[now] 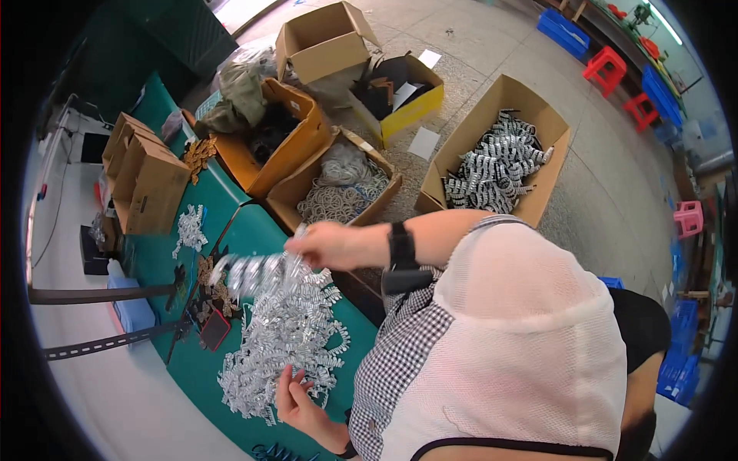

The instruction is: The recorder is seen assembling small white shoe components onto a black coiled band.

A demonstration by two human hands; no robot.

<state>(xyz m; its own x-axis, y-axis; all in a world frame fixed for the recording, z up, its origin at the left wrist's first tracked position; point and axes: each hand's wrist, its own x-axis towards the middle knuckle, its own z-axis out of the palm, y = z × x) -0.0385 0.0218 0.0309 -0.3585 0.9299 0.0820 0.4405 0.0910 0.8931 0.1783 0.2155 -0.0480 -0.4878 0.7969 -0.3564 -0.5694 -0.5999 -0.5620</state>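
My right hand (319, 244), with a black band on its wrist, is closed on a shiny silvery coiled strip (257, 274). Motion blurs the strip, which hangs out to the left over a heap of similar silvery curly strips (280, 338) on the green table (196, 357). At the heap's near edge is my left hand (301, 403), its fingers apart and slightly bent, with nothing visible in them. A dark phone-like slab with a red edge (215, 331) lies left of the heap, beside small brown pieces (206, 270).
A carton (555, 154) of black-and-silver coils stands on the floor ahead. Left of it are a carton of grey rings (393, 184), an orange box (314, 127) and a yellow box (415, 115). Brown cartons (157, 192) and a smaller white heap (191, 229) sit on the table.
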